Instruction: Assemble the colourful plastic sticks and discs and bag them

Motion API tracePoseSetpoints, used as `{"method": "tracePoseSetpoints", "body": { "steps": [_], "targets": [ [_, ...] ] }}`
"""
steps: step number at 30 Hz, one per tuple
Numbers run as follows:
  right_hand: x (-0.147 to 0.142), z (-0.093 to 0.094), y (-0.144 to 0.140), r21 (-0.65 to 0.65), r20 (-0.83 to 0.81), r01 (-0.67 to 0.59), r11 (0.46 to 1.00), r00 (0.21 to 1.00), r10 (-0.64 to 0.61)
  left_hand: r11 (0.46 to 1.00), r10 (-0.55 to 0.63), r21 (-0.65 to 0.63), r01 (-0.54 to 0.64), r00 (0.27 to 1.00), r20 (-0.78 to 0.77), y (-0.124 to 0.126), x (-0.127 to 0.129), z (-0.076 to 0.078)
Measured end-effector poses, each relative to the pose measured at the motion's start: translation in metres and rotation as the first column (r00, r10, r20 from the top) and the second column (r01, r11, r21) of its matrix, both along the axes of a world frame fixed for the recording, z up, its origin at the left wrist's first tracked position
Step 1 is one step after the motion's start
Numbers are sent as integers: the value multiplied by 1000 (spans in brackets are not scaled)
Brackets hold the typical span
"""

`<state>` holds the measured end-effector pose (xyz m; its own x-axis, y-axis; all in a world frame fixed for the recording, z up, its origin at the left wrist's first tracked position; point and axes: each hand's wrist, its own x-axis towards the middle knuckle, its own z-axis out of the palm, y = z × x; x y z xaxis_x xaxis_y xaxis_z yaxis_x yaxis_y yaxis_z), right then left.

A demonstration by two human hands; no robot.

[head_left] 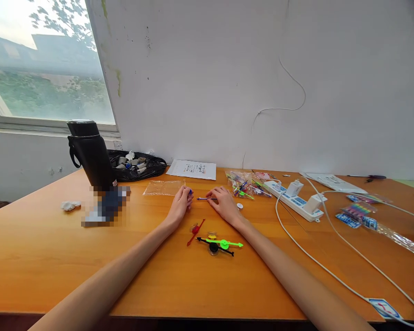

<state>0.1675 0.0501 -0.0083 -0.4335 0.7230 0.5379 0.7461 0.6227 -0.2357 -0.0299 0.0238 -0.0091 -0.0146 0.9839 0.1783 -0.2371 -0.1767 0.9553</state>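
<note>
Pinching a small blue piece [191, 191] in my curled left hand [181, 204], I steady the thin stick [204, 198] lying crosswise toward it under my right hand [225, 205] fingertips.

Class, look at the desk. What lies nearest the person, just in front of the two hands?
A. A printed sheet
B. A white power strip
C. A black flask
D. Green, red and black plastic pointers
D: the pointers lie on the desk nearer the camera than the left hand and right hand.
</note>
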Motion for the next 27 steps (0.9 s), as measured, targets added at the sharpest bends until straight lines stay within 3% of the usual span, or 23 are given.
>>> {"method": "tracePoseSetpoints", "body": {
  "steps": [8, 12, 17, 23, 27],
  "targets": [
    [2, -6, 7, -90, -46, 75, 993, 996, -79, 1000, -30, 3, 30, 999, -16, -1, 0, 2],
    [-1, 3, -5, -51, -200, -61, 997, 979, 49, 995, -89, 28, 91, 994, -60, -1, 0, 2],
    [-11, 14, -31, -90, -331, -319, 943, 903, 274, 968, -216, 67, 243, 936, -278, 0, -1, 0],
    [-17, 14, -40, -136, -351, -308, 942, 904, 245, 930, -325, 64, 363, 890, -318, 0, -3, -4],
    [-16, 14, -38, -129, -349, -293, 947, 907, 233, 935, -318, 53, 352, 893, -319, 2, -4, -4]
  ]
}}
